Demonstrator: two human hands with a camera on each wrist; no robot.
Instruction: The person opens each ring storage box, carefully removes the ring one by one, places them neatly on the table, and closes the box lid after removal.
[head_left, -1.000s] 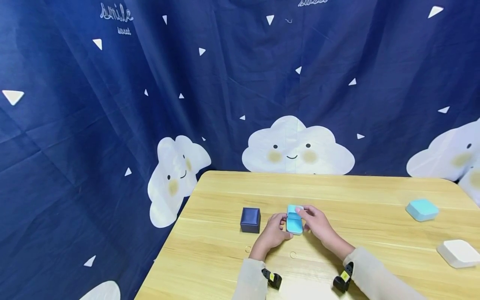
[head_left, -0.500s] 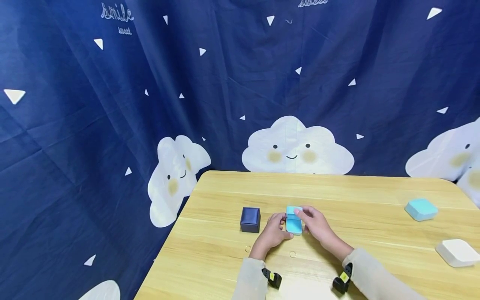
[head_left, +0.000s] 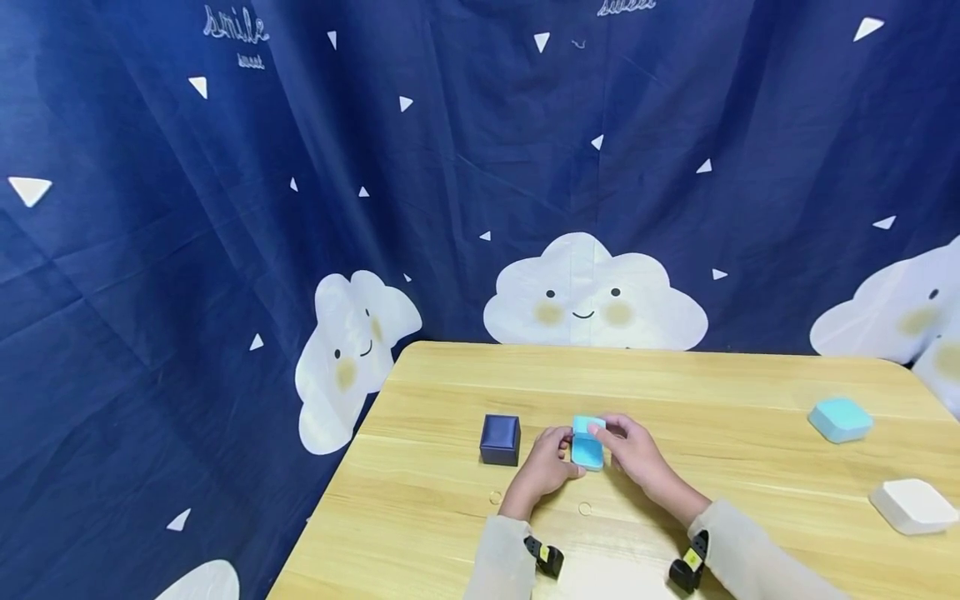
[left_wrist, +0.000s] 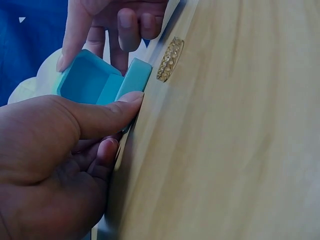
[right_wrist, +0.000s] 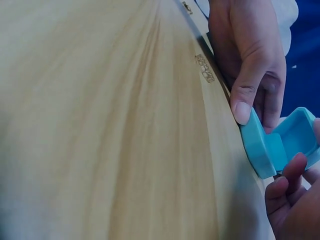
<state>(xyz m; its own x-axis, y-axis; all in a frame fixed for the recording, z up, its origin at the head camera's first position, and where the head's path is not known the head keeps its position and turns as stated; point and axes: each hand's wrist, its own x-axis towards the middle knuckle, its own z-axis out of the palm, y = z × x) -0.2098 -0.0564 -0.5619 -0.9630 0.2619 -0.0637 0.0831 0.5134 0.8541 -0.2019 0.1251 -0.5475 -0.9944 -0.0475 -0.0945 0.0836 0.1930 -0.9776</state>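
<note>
A turquoise ring box rests on the table with its hinged lid raised. My left hand pinches the box's base, its thumb along the front of the base. My right hand holds the lid, with the thumb on its upper edge. In the right wrist view, fingers of that hand curl beside the box. Two gold rings lie on the table: one ring in front of the box, the other ring near my left wrist.
A dark blue box stands left of my left hand. Farther right on the wooden table sit a light blue box and a white box. A navy curtain hangs behind the table.
The lid's top edge has come down a little toward the base, with my right hand moving along. My left hand keeps its hold on the base, and the rings have stayed put.
</note>
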